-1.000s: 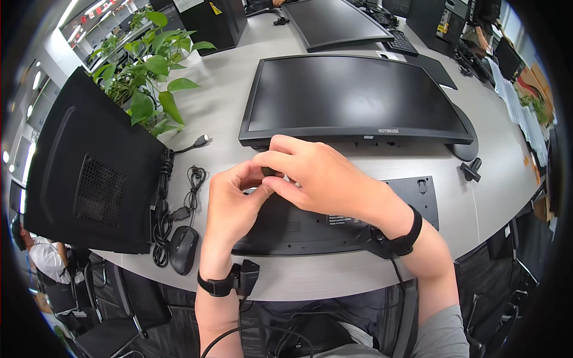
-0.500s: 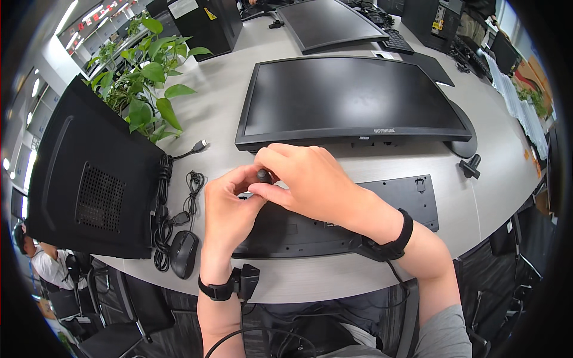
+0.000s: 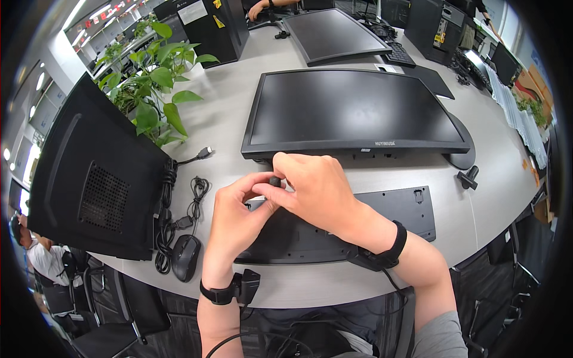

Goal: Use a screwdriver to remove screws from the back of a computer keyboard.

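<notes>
My left hand (image 3: 234, 218) and my right hand (image 3: 319, 190) meet above the left end of a black keyboard (image 3: 401, 213). The keyboard lies underside up, with its fold-out foot and screws showing. Between the fingertips stands a small black rod-like piece with a rounded end (image 3: 275, 181); its lower part is hidden by my fingers. My right thumb and fingers pinch it, and the left fingers close around it from the other side. Just beyond my hands lies a black monitor (image 3: 358, 110), screen up.
To the left stand a black computer case (image 3: 77, 179), a mouse (image 3: 185, 258), coiled cables (image 3: 169, 185) and a leafy plant (image 3: 149, 83). A small black clamp-like part (image 3: 468, 178) lies right. Farther back are another monitor (image 3: 334, 34), a tower (image 3: 206, 30) and another person's hand (image 3: 258, 9).
The view has shifted slightly, so the table sits lower in the picture. My hands keep their grip on the black piece. At the far side another person's hand now shows more fully.
</notes>
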